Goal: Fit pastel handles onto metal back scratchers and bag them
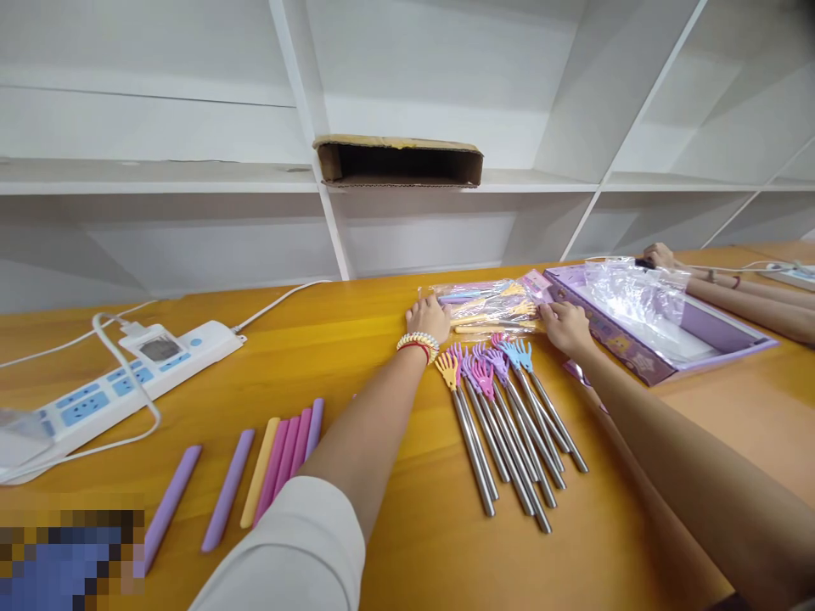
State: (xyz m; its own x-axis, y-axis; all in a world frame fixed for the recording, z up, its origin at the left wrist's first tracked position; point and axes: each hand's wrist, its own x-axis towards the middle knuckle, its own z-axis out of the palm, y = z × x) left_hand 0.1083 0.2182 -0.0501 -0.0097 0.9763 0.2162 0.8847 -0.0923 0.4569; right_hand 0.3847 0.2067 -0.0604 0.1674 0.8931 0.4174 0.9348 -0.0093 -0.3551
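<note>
1. Shelving (439, 59), white, open-fronted, runs across the back.
2. Table (395, 543), orange-brown wood grain, under everything else.
3. Box (617, 339), shallow, purple, printed, open, at right; crumpled clear plastic bags (637, 297) inside. Another person's hand (660, 255) at its far edge. Risk: a bump from either side could shove it into the right arm.
4. Carton (401, 142), brown cardboard, open end forward, on the shelf.
5. Power strip (156, 371), white with blue sockets, far left, cords looped. Risk: a sleeve could snag a loop and drag it.
6. Back scratchers (509, 424), silver metal rods with yellow, pink, purple and blue hand-shaped heads, fanned between the forearms. Risk: rods look round, so a nudge could roll them apart; heads could tangle.
7. Packet (490, 310), clear plastic film, yellow and purple pieces inside, flat just beyond the heads. Risk: slick film could slip or tear if pulled unevenly.
8. Left hand (429, 319) on packet's left end, right hand (566, 327) on its right; fingers curled, cannot tell if pinching or pressing.
9. Sticks (284, 458), smooth, purple, yellow and pink, left of the left forearm. Risk: elbow could scatter them.
</note>
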